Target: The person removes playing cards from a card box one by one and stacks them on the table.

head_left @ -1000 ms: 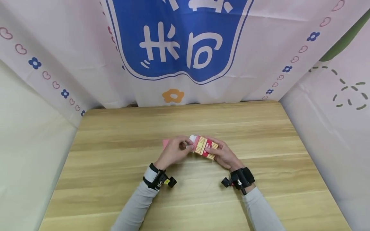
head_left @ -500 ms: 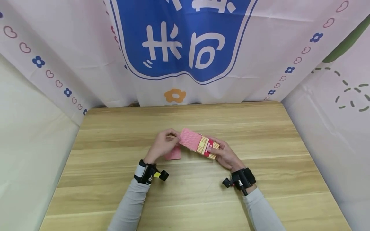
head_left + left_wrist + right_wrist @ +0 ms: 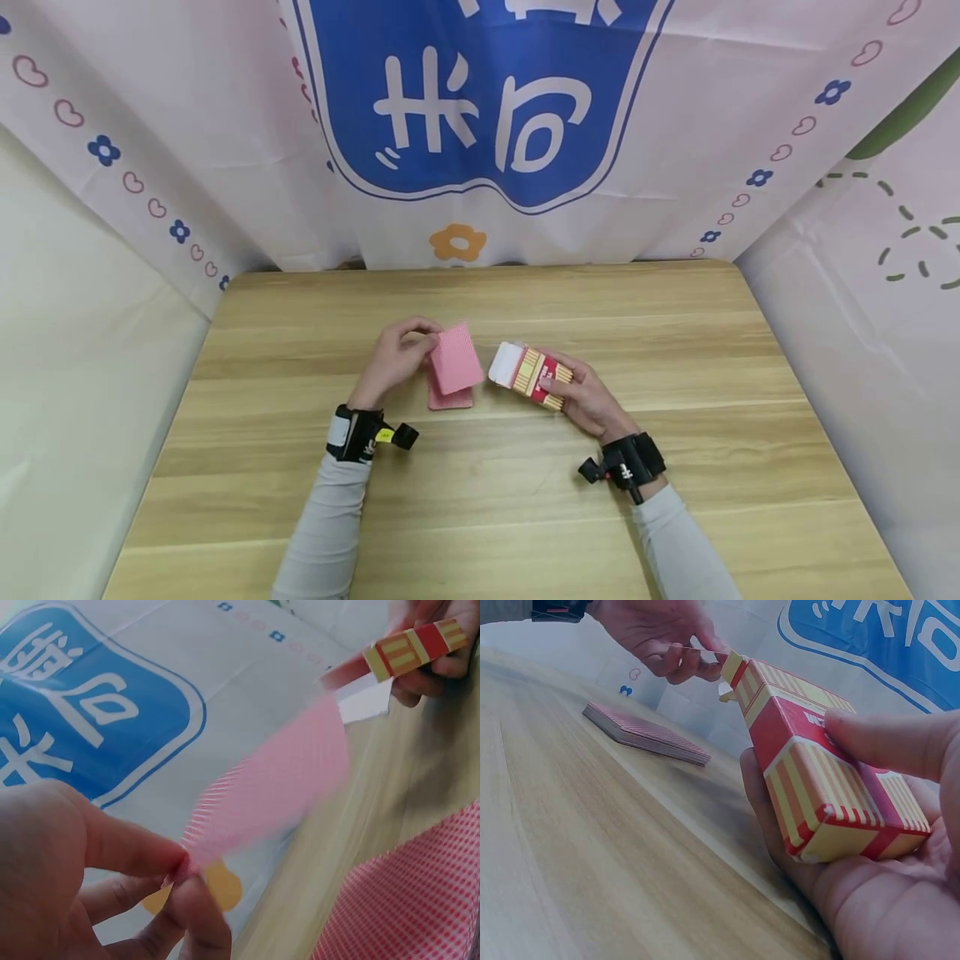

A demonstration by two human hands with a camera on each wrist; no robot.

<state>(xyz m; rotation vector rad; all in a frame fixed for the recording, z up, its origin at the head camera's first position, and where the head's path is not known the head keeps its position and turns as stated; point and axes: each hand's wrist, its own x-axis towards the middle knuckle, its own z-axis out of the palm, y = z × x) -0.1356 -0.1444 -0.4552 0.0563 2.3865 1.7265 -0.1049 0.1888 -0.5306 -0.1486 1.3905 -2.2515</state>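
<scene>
My left hand (image 3: 396,354) pinches a pink-patterned playing card (image 3: 458,360) by its corner, thumb against fingers. In the left wrist view the card (image 3: 277,772) is blurred and sticks out toward the box. Beneath it on the table lies a deck of cards (image 3: 452,400), backs up, seen from the side as a thick stack (image 3: 645,735) in the right wrist view. My right hand (image 3: 592,400) grips a red-and-yellow striped card box (image 3: 536,377), thumb on its front. The box's white flap (image 3: 506,363) stands open toward the left hand.
The wooden table (image 3: 525,517) carries the deck left of the middle. A white cloth with a blue emblem (image 3: 487,108) hangs behind its far edge, and pale cloth walls (image 3: 90,350) flank both sides.
The left hand has drawn a card out of the box and moved left with it, over the deck. The right hand keeps holding the box nearly in place.
</scene>
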